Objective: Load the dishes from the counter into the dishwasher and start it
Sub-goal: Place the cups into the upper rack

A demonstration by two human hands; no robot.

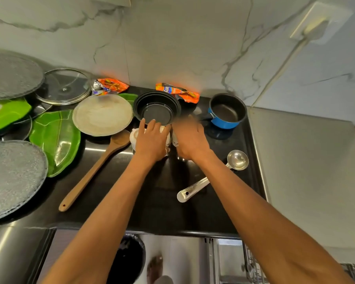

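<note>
Left grip (152, 141) curls over a white cup (134, 137); right grip (190, 138) — blurred — may hold another, I cannot tell. Lift straight up, clear of the black bowls (173, 107).

I see my left grip (152, 140) set down over a white cup (134, 137) on the black table (162, 201), its fingers (151, 125) curled across the top. My right grip (190, 140) sits just beside it, too blurred to tell whether it holds anything. Just behind both is a stack of black bowls (157, 107), with a blue saucepan (226, 112) to its right. A steel ladle (237, 159) lies under my right forearm and a wooden spoon (94, 171) lies left of the cup.
</note>
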